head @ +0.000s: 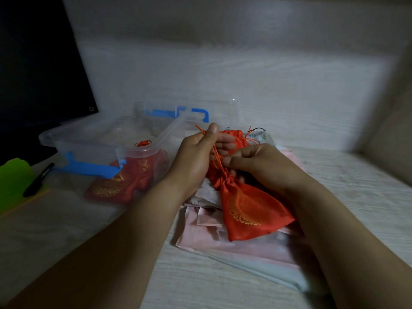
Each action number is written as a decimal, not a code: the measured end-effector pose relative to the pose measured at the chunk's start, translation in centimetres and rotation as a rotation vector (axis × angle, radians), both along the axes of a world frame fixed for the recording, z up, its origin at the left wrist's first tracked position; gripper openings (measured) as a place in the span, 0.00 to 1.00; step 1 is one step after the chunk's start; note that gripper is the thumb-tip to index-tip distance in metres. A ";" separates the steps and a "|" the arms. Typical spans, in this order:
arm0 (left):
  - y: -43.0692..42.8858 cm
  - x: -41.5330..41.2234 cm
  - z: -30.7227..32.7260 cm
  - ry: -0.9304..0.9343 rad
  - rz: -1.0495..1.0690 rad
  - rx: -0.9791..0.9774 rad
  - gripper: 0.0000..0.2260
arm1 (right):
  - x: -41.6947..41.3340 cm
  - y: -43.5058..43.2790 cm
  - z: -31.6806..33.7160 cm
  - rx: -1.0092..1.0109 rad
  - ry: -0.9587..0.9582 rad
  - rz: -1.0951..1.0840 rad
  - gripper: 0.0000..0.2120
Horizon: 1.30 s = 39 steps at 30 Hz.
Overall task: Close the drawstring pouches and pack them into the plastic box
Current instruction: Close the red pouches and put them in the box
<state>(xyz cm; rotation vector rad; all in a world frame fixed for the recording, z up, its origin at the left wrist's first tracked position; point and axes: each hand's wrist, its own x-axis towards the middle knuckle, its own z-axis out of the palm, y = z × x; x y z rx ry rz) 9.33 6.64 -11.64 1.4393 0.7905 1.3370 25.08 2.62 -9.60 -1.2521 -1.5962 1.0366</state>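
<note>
**Both hands on the cord of a red pouch**

Your left hand (196,152) has its fingers curled and pinches the red drawstring (214,152) between thumb and fingers, holding it up. Your right hand (260,166) pinches the same cord lower down, thumb against forefinger, just above the gathered neck of the red pouch (252,208). The pouch body hangs tilted toward you, gold print showing, over a pile of pink and white packets (223,241) on the desk (223,286).

A second red pouch (231,134) shows just behind your fingers; whether it is closed I cannot tell. The clear plastic box (100,139) with blue latches sits to the left, well apart from the held pouch, with another red pouch (124,179) seen through its wall. Its lid (178,112) with a blue handle lies behind it. A black marker (39,179) lies at far left.
</note>
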 end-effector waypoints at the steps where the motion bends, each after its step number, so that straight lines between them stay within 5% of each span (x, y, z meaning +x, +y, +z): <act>1: 0.0 -0.1 0.1 -0.009 0.004 -0.009 0.21 | -0.1 0.0 0.1 -0.011 0.014 0.010 0.11; 9: 0.4 -0.2 -0.8 0.030 0.239 -0.015 0.23 | 0.3 1.5 -0.8 -0.332 0.515 -0.235 0.16; 15: -0.3 0.0 0.1 -0.023 0.056 -0.036 0.18 | 0.3 1.4 -1.6 0.000 0.031 -0.276 0.12; 23: 0.1 -0.6 0.1 0.006 0.012 0.025 0.14 | 0.3 0.4 -0.9 0.055 0.064 0.041 0.12; 33: -0.6 -0.4 0.3 -0.048 -0.187 -0.001 0.13 | 0.2 0.8 -1.2 -0.025 0.087 0.052 0.12; 39: 0.1 -0.7 0.3 -0.067 -0.124 0.007 0.11 | 0.1 0.1 -0.9 0.007 0.036 0.108 0.13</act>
